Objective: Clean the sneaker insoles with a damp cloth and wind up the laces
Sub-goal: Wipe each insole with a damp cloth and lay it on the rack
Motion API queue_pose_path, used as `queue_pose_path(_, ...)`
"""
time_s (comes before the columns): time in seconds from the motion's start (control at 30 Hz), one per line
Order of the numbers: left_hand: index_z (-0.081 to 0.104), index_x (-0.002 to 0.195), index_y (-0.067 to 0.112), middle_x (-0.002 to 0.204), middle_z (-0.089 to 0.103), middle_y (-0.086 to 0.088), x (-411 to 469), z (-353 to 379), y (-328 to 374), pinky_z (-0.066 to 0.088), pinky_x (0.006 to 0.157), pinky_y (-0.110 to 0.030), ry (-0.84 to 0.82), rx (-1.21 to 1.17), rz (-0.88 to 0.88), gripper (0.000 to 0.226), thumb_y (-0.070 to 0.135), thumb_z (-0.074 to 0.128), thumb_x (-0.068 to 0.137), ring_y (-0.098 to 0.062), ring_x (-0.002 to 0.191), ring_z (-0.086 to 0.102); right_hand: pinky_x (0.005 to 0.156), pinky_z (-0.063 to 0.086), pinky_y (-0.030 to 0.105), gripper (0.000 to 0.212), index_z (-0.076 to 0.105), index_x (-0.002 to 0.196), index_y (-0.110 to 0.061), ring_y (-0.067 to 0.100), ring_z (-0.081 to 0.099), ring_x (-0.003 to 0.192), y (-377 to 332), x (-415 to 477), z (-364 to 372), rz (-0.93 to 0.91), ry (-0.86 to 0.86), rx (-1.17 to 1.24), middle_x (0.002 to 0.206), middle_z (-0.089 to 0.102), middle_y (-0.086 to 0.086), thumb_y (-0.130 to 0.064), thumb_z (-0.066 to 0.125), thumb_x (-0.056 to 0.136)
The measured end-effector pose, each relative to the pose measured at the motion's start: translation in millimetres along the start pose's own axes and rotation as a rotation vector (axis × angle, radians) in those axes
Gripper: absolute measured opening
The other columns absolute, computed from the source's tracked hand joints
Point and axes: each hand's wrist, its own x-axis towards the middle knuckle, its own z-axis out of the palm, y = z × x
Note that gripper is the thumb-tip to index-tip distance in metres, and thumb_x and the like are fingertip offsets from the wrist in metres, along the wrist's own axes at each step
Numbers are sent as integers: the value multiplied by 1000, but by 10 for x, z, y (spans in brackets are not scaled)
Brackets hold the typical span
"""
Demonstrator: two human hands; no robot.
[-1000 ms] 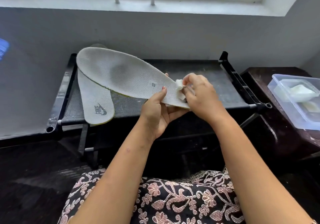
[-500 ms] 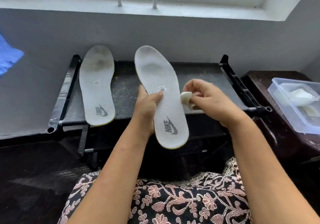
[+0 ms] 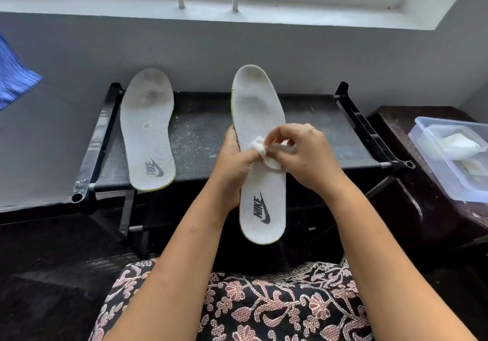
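Black mesh rack [image 3: 200, 135] below a window sill [image 3: 290, 18], one grey insole on it and a second one held over it

Blue fabric [image 3: 15, 76] hangs at the far left against the grey wall [image 3: 66, 58]; on the rack's left part the lying insole [image 3: 148, 129] rests flat, logo up, toe towards the wall. The left hand [image 3: 232, 169] grips the held insole [image 3: 260, 108] by its left edge, thumb curled across the top, fingers hidden behind. The white cloth [image 3: 265, 152] sits on the middle of this insole, pinched in the curled fingers of the right hand [image 3: 303, 156]. Further right stands a dark wooden table [image 3: 396, 135] bearing a clear plastic box [image 3: 433, 171], and a floral garment [image 3: 264, 303] covers the lap below
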Motion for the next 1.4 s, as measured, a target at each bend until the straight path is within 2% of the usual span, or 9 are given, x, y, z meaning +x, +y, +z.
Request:
queue_pose_path(0.23, 40, 134, 13, 101, 65, -12, -61, -19, -48, 56, 65, -31, -231, 64, -43, 70, -9, 51, 68, -20, 78, 66, 76, 35, 25, 14, 70, 98, -17, 23, 56, 98, 236, 83, -31, 153, 274, -212, 99, 68, 3, -24, 63, 88)
queue_pose_path(0.4, 32, 140, 17, 115, 60, -14, -29, -44, -60, 57, 71, -34, -272, -18, -28, 85, -17, 48, 64, -23, 93, 65, 69, 40, 13, 7, 74, 84, -25, 2, 55, 70, -97, 7, 15, 12, -10, 26, 73, 65, -11, -25, 74, 77)
queue_pose_path(0.53, 32, 138, 19, 112, 59, -11, -49, -54, -68, 54, 72, -33, -287, 12, -30, 86, -17, 48, 61, -21, 88, 65, 77, 40, 27, 7, 72, 79, -32, 5, 53, 74, -109, -6, -61, -37, -132, 1, 67, 61, -16, -31, 76, 74)
queue_pose_path(0.63, 32, 140, 21, 113, 61, -13, -46, -78, -59, 55, 74, -34, -313, 53, -51, 86, -18, 51, 65, -23, 88, 65, 81, 42, 38, 8, 69, 83, -32, 8, 52, 75, 5, 17, -42, 41, 25, -89, 73, 61, -15, -37, 70, 78)
queue_pose_path(0.8, 31, 141, 24, 113, 61, -14, -27, -78, -72, 55, 77, -36, -292, 121, -64, 89, -16, 55, 65, -25, 94, 64, 80, 46, 35, 10, 66, 91, -21, 18, 60, 87, 128, 64, -85, 88, 284, -283, 85, 65, -6, -30, 64, 86)
queue_pose_path(0.9, 36, 138, 25, 121, 61, -17, -22, -76, -58, 55, 80, -40, -262, 119, -52, 84, -16, 56, 68, -29, 101, 63, 69, 44, 17, 5, 69, 83, -22, 4, 57, 73, -34, 46, -116, -2, 102, 45, 74, 64, -10, -26, 73, 80)
queue_pose_path(1.0, 36, 137, 21, 114, 63, -11, -37, -70, -65, 57, 72, -35, -255, 66, -38, 79, -22, 56, 74, -22, 90, 67, 72, 40, 23, 5, 69, 78, -31, 1, 51, 68, -67, 14, -39, -27, -121, 19, 69, 61, -14, -30, 74, 76)
queue_pose_path(1.2, 36, 140, 21, 108, 65, -7, -66, -73, -66, 57, 70, -29, -272, 128, -67, 67, -14, 53, 85, -16, 83, 67, 78, 44, 36, 8, 65, 90, -23, 23, 57, 91, 281, 123, -85, 156, 282, -266, 88, 63, -4, -30, 62, 86)
queue_pose_path(1.4, 41, 137, 16, 114, 65, -9, 6, -51, -81, 55, 74, -33, -139, 145, -76, 47, 2, 52, 93, -18, 86, 66, 74, 31, 19, 10, 63, 94, -18, 14, 51, 89, 215, 110, -148, 63, 348, -161, 93, 55, -6, -27, 62, 89)
